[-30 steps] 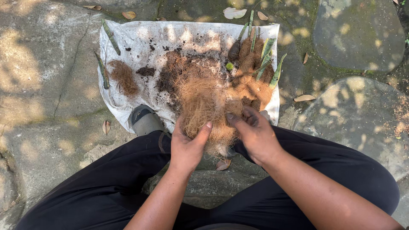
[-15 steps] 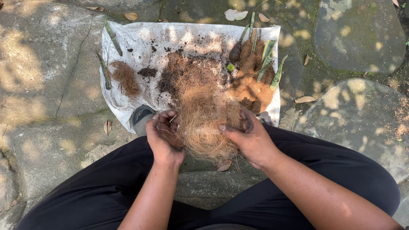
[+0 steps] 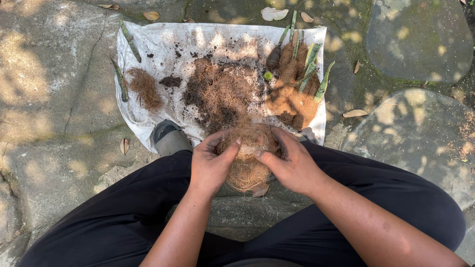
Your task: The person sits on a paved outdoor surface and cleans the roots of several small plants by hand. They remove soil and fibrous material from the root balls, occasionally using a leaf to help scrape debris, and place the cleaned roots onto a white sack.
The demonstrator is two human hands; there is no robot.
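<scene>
A clump of tan coconut fibre point(image 3: 246, 165) is pressed between both my hands over my lap. My left hand point(image 3: 210, 163) cups its left side with the thumb on top. My right hand point(image 3: 292, 163) wraps its right side, fingers curled into the fibre. Just beyond, a white sack cloth point(image 3: 163, 44) lies on the stone ground, carrying a darker heap of fibre and soil point(image 3: 217, 94) in the middle.
On the cloth's right side lie several green shoots with fibre-wrapped bases point(image 3: 302, 79). A small fibre tuft point(image 3: 144, 88) and two green leaves point(image 3: 129, 40) lie at its left. My shoe point(image 3: 169, 138) rests on the cloth's near edge. Dry leaves dot the stones.
My hands have drawn the loose fibre off the heap toward me and squeezed it from a wide spread into a tighter ball.
</scene>
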